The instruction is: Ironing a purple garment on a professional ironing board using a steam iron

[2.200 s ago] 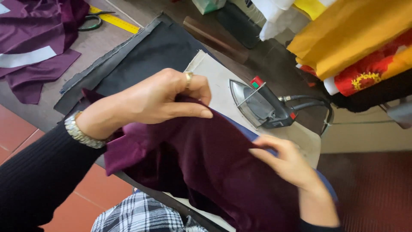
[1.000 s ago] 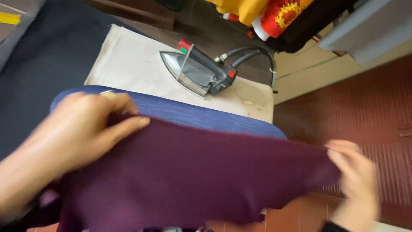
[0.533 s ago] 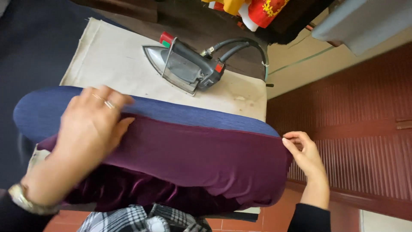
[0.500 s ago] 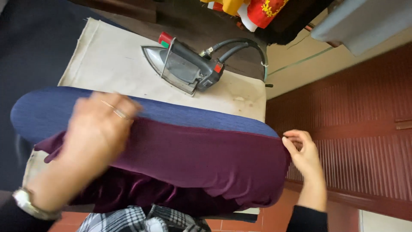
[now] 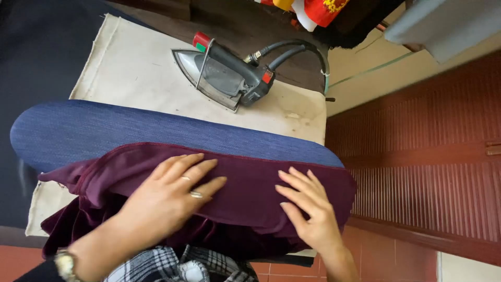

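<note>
We laid our left hand [image 5: 169, 196] flat on the maroon velvet cloth [image 5: 245, 190], fingers spread and palm down, a ring showing on one finger and a watch at the wrist near the bottom edge of the view; our right hand [image 5: 308, 209] rested flat on the same cloth just beside it, fingers spread and pointing away from us, pinching nothing; the cloth was draped over the near side of a long blue padded board [image 5: 130, 130], its stitched hem running along the board's length and its right end wrapped over the board's rounded right tip, while the rest of the fabric hung in folds toward us; the blue board lay across the near part of the table [image 5: 125, 68], which was covered with a cream cloth pad; beyond the board, toward the far edge of the table, a grey steam iron [image 5: 224, 78] sat flat on the pad, well apart from both hands, with a dark hose [image 5: 292, 49] curving off from its handle end; past the table's right edge we saw a reddish-brown ribbed panel [image 5: 417, 177]; bright folded fabrics [image 5: 323, 8] showed beyond the far edge.
</note>
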